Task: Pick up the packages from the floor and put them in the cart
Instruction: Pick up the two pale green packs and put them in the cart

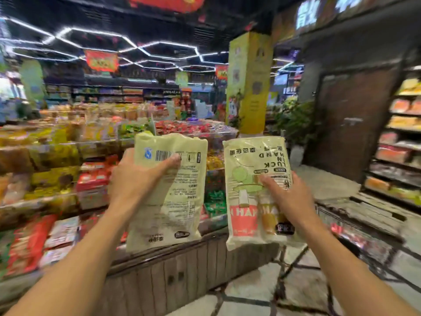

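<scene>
Above a snack-laden counter (159,265), the left hand (134,179) grips a pale green package (182,201) showing its printed back, and just beside it the right hand (289,195) grips a second package (246,179) upside down, front out, with the cart (364,224) lower right.

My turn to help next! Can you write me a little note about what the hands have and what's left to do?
Left hand: holds a pale green package, back side with barcode facing you.
Right hand: holds a second package, front side showing, print upside down.
Both packages are up in the air, off the floor, in front of the snack display.
Done: both picked up.
Left: put them in the cart, the wire frame low on the right. It is blurry, so look first.
</scene>
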`<control>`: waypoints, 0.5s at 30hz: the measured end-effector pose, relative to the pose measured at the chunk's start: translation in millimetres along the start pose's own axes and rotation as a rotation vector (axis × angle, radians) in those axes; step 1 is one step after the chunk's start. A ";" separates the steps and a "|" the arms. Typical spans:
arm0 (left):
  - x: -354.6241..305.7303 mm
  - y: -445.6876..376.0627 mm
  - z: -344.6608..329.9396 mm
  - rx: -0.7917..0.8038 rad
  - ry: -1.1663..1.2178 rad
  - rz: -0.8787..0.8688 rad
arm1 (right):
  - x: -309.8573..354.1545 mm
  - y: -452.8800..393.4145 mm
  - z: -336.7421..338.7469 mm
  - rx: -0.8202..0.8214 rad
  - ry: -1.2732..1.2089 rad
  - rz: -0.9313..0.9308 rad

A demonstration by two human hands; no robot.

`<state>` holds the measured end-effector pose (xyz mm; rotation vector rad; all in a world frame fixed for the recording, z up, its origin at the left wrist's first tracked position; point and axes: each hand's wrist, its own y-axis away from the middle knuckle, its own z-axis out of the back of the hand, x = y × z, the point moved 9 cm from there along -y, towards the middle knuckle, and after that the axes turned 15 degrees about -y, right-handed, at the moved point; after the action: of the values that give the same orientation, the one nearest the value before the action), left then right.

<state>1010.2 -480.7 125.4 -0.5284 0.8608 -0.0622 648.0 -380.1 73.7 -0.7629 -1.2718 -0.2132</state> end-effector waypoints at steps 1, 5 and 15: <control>-25.9 4.2 -26.1 0.033 0.029 -0.027 | -6.6 -5.9 35.1 -0.043 0.029 -0.012; -126.5 38.2 -141.7 0.211 0.075 -0.115 | -45.7 -21.5 171.6 -0.216 0.057 -0.080; -324.1 153.3 -408.1 0.490 0.172 -0.190 | -140.8 -48.0 457.8 -0.423 0.113 -0.197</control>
<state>472.4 -433.4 65.5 -0.1427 0.9220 -0.4859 221.0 -168.3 5.9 -0.9691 -1.2081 -0.6919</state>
